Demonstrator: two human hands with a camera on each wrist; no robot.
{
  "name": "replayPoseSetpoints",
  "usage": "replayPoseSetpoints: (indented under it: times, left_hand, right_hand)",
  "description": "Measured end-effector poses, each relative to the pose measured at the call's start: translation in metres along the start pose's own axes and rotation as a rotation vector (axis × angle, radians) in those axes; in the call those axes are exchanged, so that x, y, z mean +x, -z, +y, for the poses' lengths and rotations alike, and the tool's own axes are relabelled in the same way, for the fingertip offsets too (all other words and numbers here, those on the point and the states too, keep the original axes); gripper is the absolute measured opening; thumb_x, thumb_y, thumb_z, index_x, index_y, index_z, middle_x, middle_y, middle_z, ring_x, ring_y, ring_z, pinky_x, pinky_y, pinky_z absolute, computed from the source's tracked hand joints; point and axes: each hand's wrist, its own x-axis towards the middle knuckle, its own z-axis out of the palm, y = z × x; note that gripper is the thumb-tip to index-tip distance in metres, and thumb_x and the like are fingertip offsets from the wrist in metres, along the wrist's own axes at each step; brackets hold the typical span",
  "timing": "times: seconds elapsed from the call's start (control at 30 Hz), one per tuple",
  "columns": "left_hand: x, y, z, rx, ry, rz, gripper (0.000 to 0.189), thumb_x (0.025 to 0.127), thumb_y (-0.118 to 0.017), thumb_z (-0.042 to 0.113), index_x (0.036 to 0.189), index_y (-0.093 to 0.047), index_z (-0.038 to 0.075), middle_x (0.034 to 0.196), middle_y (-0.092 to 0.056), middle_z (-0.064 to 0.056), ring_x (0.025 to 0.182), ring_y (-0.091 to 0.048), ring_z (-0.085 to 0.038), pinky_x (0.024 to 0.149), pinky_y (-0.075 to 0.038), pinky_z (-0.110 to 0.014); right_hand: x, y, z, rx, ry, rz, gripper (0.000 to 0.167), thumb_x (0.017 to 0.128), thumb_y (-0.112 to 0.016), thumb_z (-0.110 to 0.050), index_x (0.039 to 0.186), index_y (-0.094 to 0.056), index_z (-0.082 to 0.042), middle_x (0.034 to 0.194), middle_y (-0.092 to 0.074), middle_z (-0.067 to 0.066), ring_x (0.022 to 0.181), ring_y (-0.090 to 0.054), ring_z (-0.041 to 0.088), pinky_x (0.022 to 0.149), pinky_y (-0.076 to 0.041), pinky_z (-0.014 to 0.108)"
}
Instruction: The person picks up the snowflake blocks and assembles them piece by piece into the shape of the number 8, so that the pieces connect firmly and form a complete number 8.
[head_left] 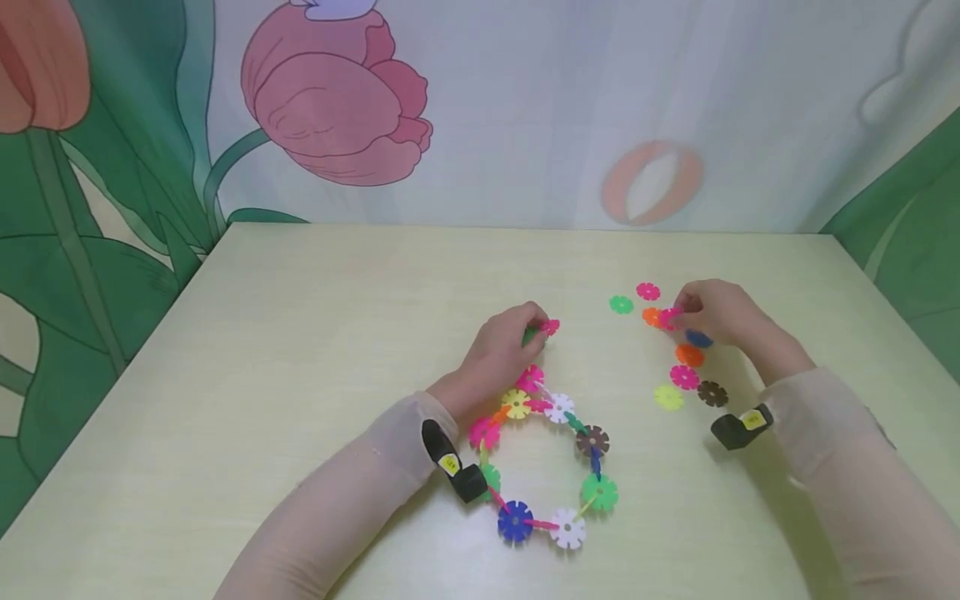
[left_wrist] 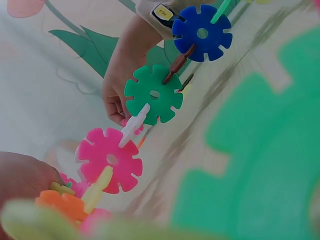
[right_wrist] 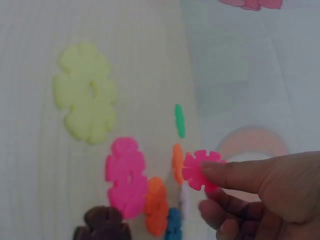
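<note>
The right hand [head_left: 716, 312] is pinching a pink flower [right_wrist: 191, 172] near loose flowers [head_left: 684, 377]; the left hand [head_left: 497, 346] is pinching a green flower [head_left: 529, 335] by the ring [head_left: 515, 522]; gently gripping edges is probably helping

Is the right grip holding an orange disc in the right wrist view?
No, the notched disc pinched between thumb and fingers of the right grip is bright pink.

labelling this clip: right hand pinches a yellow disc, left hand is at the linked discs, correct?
The colour is wrong: the right wrist view shows the right hand pinching a pink disc. The left hand is at the linked discs.
</note>
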Motion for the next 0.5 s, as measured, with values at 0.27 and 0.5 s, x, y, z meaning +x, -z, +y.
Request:
replayPoseSetpoints:
  times: [0.27,0.5]
  left_hand:
    - [0.001,0.001,0.000,-0.011,0.012,0.017,0.023,0.094,-0.062,0.021,0.116,-0.060,0.014,0.112,-0.065,0.000,0.098,-0.057,-0.016,0.093,-0.051,-0.029]
    - [0.001,0.000,0.000,0.005,-0.006,0.017,0.024,0.094,-0.062,0.021,0.117,-0.061,0.011,0.113,-0.065,-0.002,0.100,-0.058,-0.017,0.094,-0.051,-0.030]
  right_hand:
    - [-0.004,-0.005,-0.023,0.242,0.117,-0.002,0.023,0.096,-0.058,-0.018,0.108,-0.056,0.001,0.092,-0.066,0.021,0.068,-0.061,0.022,0.058,-0.050,0.030]
    - [-0.005,-0.020,-0.047,0.438,0.220,-0.036,0.024,0.098,-0.053,-0.014,0.114,-0.058,0.004,0.080,-0.062,0.011,0.066,-0.058,0.021,0.057,-0.049,0.025]
